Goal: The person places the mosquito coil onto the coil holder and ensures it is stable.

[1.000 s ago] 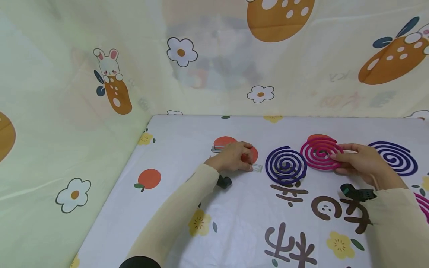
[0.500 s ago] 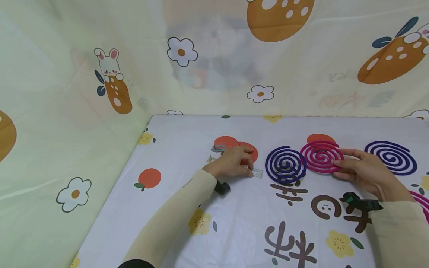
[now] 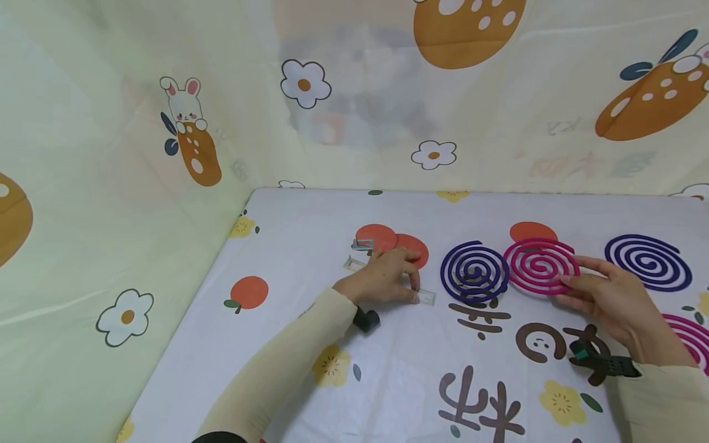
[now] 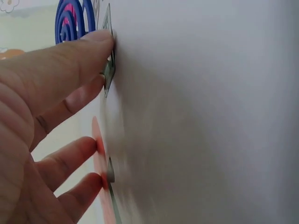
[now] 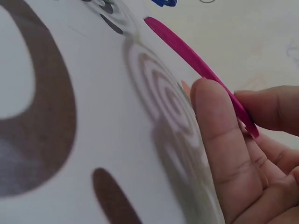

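Note:
My right hand [image 3: 615, 301] pinches a pink mosquito coil [image 3: 541, 265] by its right edge. In the right wrist view that coil [image 5: 187, 51] is tilted edge-on above the tablecloth, casting a spiral shadow. The thumb and forefinger of my left hand [image 3: 382, 277] pinch a small thin metal coil stand [image 3: 426, 297] close against the cloth. The left wrist view shows this stand [image 4: 109, 77] at the fingertips, the other fingers spread. A dark blue mosquito coil [image 3: 475, 271] lies between both hands, its right edge next to the pink one.
Two more metal stands [image 3: 362, 244] lie behind and left of my left hand. A second dark blue coil [image 3: 649, 263] lies beyond my right hand, and another pink coil [image 3: 689, 338] at the right edge. Patterned curtain [image 3: 365, 123] rises behind the tablecloth [image 3: 310, 246].
My right hand has drawn the pink coil toward me and slightly right. My left hand has come a little nearer with the stand, uncovering another stand behind it.

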Available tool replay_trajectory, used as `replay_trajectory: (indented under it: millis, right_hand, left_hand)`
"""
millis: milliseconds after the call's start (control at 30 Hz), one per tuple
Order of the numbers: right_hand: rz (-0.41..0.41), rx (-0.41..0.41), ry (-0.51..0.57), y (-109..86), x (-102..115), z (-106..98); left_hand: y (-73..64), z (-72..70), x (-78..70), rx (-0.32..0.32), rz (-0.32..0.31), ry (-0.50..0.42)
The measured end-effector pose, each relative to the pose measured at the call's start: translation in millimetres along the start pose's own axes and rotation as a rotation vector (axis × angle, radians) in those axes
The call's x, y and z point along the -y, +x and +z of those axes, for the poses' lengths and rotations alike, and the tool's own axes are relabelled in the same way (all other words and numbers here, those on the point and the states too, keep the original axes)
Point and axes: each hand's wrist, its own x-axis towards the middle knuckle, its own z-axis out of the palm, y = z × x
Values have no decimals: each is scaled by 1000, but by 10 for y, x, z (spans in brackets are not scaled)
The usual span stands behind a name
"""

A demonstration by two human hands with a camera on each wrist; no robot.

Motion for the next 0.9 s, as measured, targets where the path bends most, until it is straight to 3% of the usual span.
replay_trajectory:
  millis: [367, 633, 900]
  right_hand:
    - [-143, -86, 134, -190, -174, 92]
    - [-139, -177, 206, -321, -204, 171]
    - [-200, -223, 291, -475, -266, 263]
  left_hand:
    - [-92, 45, -79, -4, -43, 25]
    - [-140, 90, -112, -12, -37, 36]
    - [-189, 138, -129, -37, -19, 38]
